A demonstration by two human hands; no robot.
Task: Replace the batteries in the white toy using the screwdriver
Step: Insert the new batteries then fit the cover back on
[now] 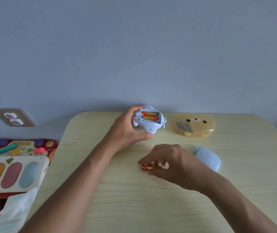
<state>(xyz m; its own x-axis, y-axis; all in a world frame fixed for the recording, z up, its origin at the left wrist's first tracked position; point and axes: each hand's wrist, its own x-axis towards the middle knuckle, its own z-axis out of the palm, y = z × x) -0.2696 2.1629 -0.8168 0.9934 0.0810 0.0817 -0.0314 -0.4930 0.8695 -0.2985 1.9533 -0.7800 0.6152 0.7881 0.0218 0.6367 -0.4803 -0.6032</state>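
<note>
White plastic animal-shaped toy (148, 121) at far table (100, 190) edge, belly up, compartment open, two orange batteries (148, 116) seated. Left hand (127, 130) cups toy's flank. Right hand (169, 163) pinches orange battery (147, 167) nearer than toy. Toy likely light, rigid, smooth; grip by sides.

Bear-face yellow case (200, 130) on table (100, 190); colourful toys (11, 172) left.
</note>
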